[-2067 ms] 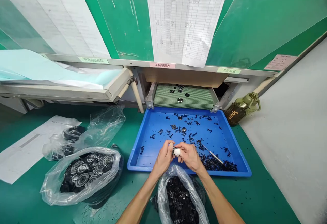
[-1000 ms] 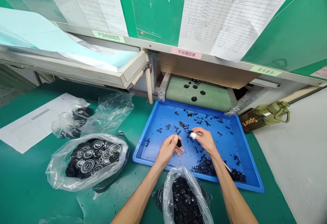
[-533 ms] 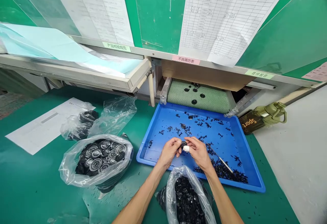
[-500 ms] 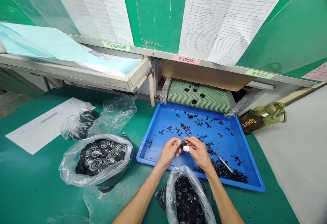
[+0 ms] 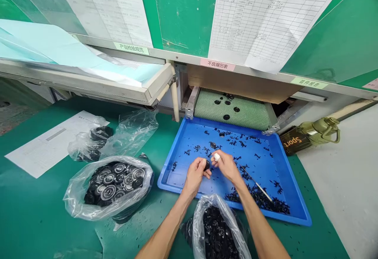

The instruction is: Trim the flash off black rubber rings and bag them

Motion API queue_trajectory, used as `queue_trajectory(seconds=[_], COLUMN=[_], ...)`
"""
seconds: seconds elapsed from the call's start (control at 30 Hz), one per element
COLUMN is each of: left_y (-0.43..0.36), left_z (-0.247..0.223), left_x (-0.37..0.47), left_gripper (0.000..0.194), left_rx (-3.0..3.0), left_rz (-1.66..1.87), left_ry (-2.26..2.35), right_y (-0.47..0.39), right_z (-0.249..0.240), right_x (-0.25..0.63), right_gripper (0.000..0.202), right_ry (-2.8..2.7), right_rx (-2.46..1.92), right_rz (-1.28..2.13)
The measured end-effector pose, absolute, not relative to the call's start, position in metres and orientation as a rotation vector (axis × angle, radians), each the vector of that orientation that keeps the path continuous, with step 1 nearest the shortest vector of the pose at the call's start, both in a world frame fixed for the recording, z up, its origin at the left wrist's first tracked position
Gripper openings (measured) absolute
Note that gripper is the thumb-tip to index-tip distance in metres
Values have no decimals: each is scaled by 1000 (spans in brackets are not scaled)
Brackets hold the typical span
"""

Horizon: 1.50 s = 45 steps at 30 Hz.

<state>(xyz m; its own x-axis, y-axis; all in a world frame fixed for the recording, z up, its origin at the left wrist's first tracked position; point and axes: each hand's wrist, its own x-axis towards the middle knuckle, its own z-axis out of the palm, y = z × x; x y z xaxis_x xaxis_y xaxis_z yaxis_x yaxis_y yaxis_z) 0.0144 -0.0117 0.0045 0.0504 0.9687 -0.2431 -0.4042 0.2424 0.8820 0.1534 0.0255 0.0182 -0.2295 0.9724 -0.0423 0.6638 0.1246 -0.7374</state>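
Observation:
A round black part point(image 5: 207, 165) is held between the thumb and fingers of my left hand point(image 5: 195, 175), over the near part of the blue tray point(image 5: 174, 152). Just right of it is my right hand point(image 5: 226, 165), its fingers curled, a white wrap on one fingertip; whether they hold anything is too small to tell. Small black scraps lie scattered in the tray, heaped near its front right, where a thin pointed tool point(image 5: 262, 192) rests. Below my hands stands an open clear bag point(image 5: 218, 231) of black parts.
Left, another open bag point(image 5: 109, 182) holds round black parts, near a small bag point(image 5: 91, 143) and a paper sheet point(image 5: 44, 145). Behind the tray, a green conveyor point(image 5: 248, 113) carries several black parts. A green bottle point(image 5: 310, 135) lies at the right.
My right hand has moved off the round part, leaving a small gap. My left hand still holds that part, now turned more into view. The camera view has shifted slightly.

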Motion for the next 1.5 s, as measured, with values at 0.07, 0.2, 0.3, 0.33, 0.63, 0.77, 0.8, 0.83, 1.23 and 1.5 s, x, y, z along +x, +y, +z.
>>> queue_trajectory(seconds=[0.07,0.2,0.3,0.33,0.63,0.77,0.8,0.83,1.23,1.5], left_y=[-10,-8,-6,-5,-6,-9,-10,-10,-10,-6], left_z=[6,11,13,13,1,4,5,5,6,13], left_x=[13,8,4,3,9,12,12,12,12,3], left_gripper=[37,45,35,33,36,35,35,36,36,40], left_rx=[608,444,334,311,512,680,690,693,677,402], left_rz=[1241,1256,1259,1262,1157,1145,1134,1124,1118,1192], left_ry=[1007,920,869,863,950,881,874,869,919,898], right_y=[50,90,98,95,29,7,4,2,16,144], right_z=[14,2,-5,-6,6,15,18,20,21,22], right_x=[159,156,150,150,148,143,142,143,143,178], right_gripper=[35,32,27,26,33,36,35,33,17,22], right_ry=[-2025,-1974,-1922,-1897,-1613,-1506,-1516,-1549,-1388,-799], right_rx=[-1729,-1843,-1816,-1789,-1415,-1327,-1324,-1328,-1325,-1295], right_rz=[730,658,716,742,1207,1270,1214,1136,1267,1296])
